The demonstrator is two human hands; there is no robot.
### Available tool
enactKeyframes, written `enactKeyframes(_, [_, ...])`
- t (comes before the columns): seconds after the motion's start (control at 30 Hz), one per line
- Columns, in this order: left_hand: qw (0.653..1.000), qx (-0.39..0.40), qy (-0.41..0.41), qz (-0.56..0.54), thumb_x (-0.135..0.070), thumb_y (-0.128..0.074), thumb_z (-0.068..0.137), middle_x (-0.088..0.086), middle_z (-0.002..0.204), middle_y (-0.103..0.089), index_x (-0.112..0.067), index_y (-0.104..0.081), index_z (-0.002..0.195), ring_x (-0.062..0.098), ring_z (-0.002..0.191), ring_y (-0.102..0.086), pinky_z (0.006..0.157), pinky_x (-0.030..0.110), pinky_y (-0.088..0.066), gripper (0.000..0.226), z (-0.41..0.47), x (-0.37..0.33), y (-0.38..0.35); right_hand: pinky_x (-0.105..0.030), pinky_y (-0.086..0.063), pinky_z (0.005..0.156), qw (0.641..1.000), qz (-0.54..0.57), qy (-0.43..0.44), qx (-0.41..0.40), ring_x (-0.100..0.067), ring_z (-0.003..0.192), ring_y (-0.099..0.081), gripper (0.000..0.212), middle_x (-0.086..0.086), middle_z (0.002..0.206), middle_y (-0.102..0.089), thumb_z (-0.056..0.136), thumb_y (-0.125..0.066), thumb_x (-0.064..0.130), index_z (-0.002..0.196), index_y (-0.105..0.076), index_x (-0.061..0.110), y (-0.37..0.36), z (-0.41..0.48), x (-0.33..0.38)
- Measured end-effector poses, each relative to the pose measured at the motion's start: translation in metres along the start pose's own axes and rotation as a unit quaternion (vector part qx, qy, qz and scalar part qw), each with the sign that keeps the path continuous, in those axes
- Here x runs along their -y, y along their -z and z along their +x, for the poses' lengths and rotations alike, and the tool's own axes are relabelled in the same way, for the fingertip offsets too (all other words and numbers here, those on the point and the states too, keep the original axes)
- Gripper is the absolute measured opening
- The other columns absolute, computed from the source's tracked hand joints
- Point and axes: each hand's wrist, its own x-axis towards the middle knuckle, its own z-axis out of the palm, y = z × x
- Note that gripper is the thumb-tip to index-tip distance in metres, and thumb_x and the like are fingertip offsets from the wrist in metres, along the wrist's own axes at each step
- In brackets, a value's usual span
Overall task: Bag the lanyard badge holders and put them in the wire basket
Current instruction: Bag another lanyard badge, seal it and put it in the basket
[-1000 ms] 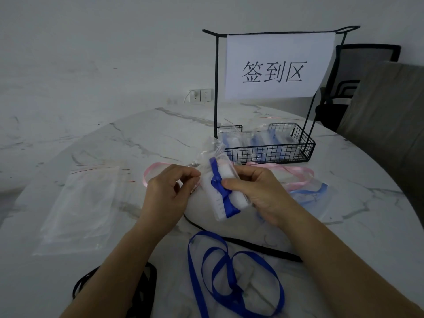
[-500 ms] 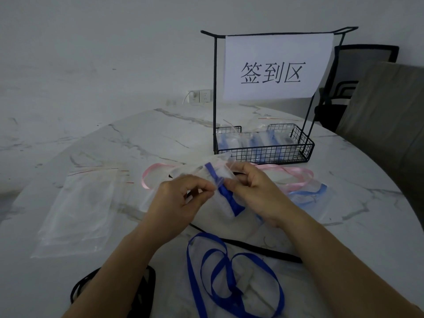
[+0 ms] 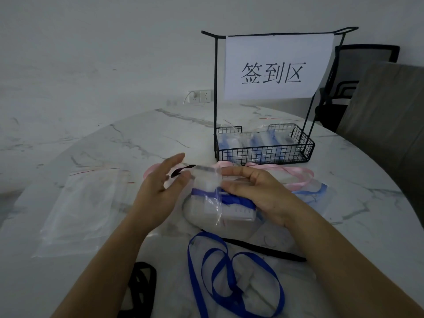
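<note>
The left hand [image 3: 158, 191] is spread with straight fingers at the left edge of the clear bag [image 3: 206, 191]; blur hides whether it touches. The right hand [image 3: 259, 193] grips this bag, which has a blue-lanyard badge holder [image 3: 238, 208] inside, low over the marble table [image 3: 137, 138], in front of the wire basket [image 3: 263, 154]. An office chair [image 3: 358, 72] stands behind the table.

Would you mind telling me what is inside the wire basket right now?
Inside the wire basket lie bagged badge holders with blue lanyards, side by side. The mesh front and the glossy plastic hide their exact number and anything beneath them.
</note>
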Motion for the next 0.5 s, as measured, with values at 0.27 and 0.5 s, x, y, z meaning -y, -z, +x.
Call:
enactKeyframes(0.27, [0.977, 0.099, 0.045, -0.186, -0.034, -0.055, 0.096, 0.006, 0.098, -0.073, -0.028, -0.076, 0.104, 0.026, 0.091, -0.07, 0.077, 0.033, -0.06, 0.023, -0.0039, -0.0056, 0.0082, -0.029, -0.059, 0.066, 0.996, 0.066, 0.009, -0.056, -0.021, 0.085, -0.075, 0.045, -0.005, 0.095, -0.078, 0.044, -0.094, 0.03, 0.085, -0.076, 0.027, -0.0044, 0.0004, 0.0021])
enactKeyframes(0.5, [0.957, 0.189, 0.08, -0.206, -0.041, -0.072, 0.078, 0.015, 0.084, -0.07, -0.013, -0.077, 0.097, 0.023, 0.063, -0.06, 0.059, 0.029, -0.052, 0.035, -0.0065, -0.0037, -0.0005, -0.028, -0.059, 0.071, 0.997, 0.032, 0.015, -0.067, -0.012, 0.083, -0.074, 0.015, 0.0, 0.093, -0.078, 0.081, -0.075, 0.042, 0.091, -0.079, 0.031, -0.0104, -0.0015, 0.0008])
